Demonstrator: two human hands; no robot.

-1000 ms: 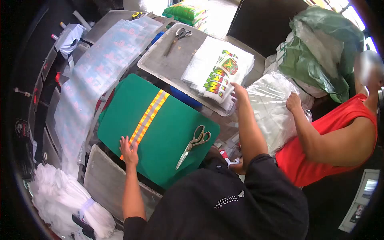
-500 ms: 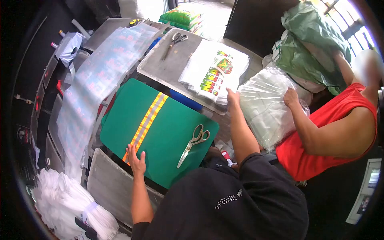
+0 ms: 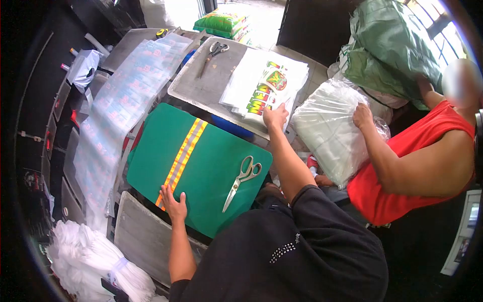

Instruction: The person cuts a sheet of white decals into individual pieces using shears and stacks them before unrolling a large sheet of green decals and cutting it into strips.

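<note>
My left hand (image 3: 174,204) lies flat with fingers apart on the near end of a yellow, orange and silver reflective strip (image 3: 184,157). That strip runs across a green board (image 3: 216,173). On the board's right side rests a pair of metal scissors (image 3: 240,182), handles pointing away from me. Beyond the board, my right hand (image 3: 276,117) has its fingers closed at the near right corner of a stack of white printed bags (image 3: 259,88) with red, yellow and green lettering. Its fingertips partly cover the print.
To my right, a person in red (image 3: 407,166) grips a clear plastic bundle (image 3: 332,131). Another pair of scissors (image 3: 218,49) lies on the grey table (image 3: 198,88). Printed plastic sheeting (image 3: 121,105) covers the left side; bundled white bags (image 3: 100,256) stand near left.
My right hand has moved left from the stack's right edge onto its near corner, and its fingers have closed. My left hand stays on the strip. The view has shifted slightly.
</note>
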